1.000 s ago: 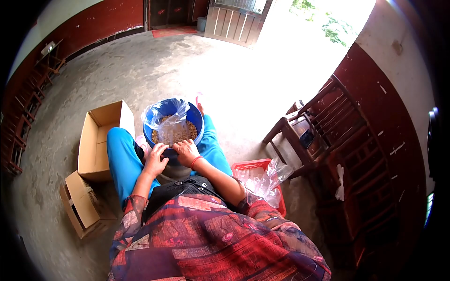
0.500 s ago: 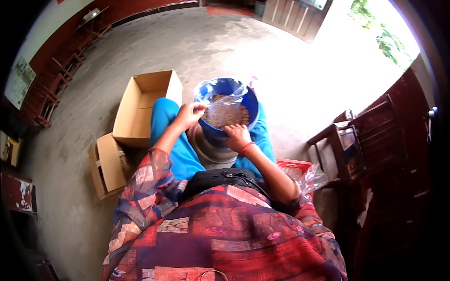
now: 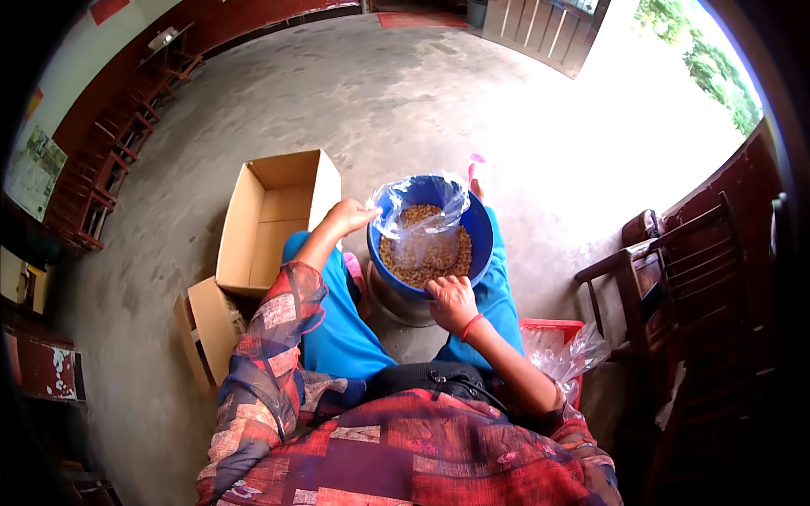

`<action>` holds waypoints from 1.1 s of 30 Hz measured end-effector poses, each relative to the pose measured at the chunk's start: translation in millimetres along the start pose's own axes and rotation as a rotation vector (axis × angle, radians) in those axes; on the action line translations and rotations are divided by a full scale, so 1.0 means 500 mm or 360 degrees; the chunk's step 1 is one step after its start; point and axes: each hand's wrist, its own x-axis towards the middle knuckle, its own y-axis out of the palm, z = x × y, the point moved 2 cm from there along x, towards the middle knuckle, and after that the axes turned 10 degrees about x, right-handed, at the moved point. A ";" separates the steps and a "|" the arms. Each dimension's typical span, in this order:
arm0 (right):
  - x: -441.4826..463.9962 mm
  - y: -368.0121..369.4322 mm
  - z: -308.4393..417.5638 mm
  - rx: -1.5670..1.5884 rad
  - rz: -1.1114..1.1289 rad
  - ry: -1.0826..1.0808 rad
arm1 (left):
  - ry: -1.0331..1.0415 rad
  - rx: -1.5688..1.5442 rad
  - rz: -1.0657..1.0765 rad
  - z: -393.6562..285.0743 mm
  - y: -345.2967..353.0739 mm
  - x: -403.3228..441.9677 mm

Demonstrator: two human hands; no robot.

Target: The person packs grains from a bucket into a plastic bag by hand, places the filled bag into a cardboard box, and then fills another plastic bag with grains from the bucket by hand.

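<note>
Clear plastic film forms the bag [image 3: 422, 224], which lies spread in the blue bucket [image 3: 483, 244] between your knees, its upper part standing loosely near the far rim. Small tan pieces [image 3: 412, 275] show around and through the film; whether they lie inside the bag or only beneath it cannot be told. Treat the film as light, limp and probably slippery: it should crease readily, offer no support of its own and tear if pulled hard at one point. Take hold at the gathered mouth edge, preferably with a fold of film between thumb and fingers. The loose pieces should roll and shift under pressure; the bucket appears stiff, and its rim is the firm place to hold it. Your left hand [image 3: 350, 217] is at the bag's left edge, thumb and fingers nearly closed in what looks like a light pinch on the film. Your right hand [image 3: 454, 304] is at the bucket's near rim, fingers bent and partly closed; whether film is caught under them cannot be told. An open cardboard box [image 3: 274, 215] stands to the left, and a red basket [image 3: 553, 325] bearing clear plastic to the right.
</note>
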 end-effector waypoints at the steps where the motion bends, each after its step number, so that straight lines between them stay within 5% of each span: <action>1: 0.003 -0.005 0.005 0.0008 0.0013 0.0009 | -0.0062 0.0055 0.0133 0.005 0.003 0.009; 5: 0.015 -0.030 0.015 0.0016 0.0140 0.0073 | 0.0376 -0.0285 -0.0429 0.022 0.014 0.035; 7: 0.021 -0.039 0.001 0.0146 0.0337 0.0026 | 0.0316 -0.0482 -0.0287 -0.015 -0.021 -0.003; 9: 0.067 -0.048 -0.046 0.0930 0.0752 -0.0038 | 0.0201 -0.1247 -0.0135 -0.019 -0.029 -0.020; 10: 0.102 -0.073 -0.050 0.1112 0.0827 0.0248 | 0.0226 -0.1449 -0.0001 -0.023 -0.038 -0.027; 13: 0.208 -0.125 -0.108 0.1118 -0.0062 0.0290 | 0.0422 -0.1796 0.0181 -0.048 -0.065 -0.054; 14: 0.240 -0.111 -0.171 0.0772 -0.0309 0.0376 | 0.0416 -0.1818 0.0169 -0.049 -0.064 -0.057; 16: 0.303 -0.087 -0.278 0.0703 -0.0578 0.0580 | 0.0420 -0.1819 0.0214 -0.051 -0.061 -0.060; 20: 0.335 -0.047 -0.330 0.0132 -0.0008 0.0939 | 0.0579 -0.1776 0.0248 -0.051 -0.057 -0.055; 23: 0.331 0.012 -0.419 0.0631 -0.0227 0.0795 | 0.0520 -0.1690 0.0259 -0.050 -0.052 -0.059; 26: 0.323 -0.045 -0.356 0.0207 -0.0311 0.0743 | 0.0401 -0.1599 0.0227 -0.035 -0.043 -0.046; 30: 0.332 -0.056 -0.366 0.0452 -0.0622 0.0650 | 0.0281 -0.1617 0.0101 -0.022 -0.044 -0.040; 33: 0.341 -0.111 -0.207 0.0864 -0.0173 0.1308 | 0.0250 -0.1706 0.0017 -0.023 -0.044 -0.033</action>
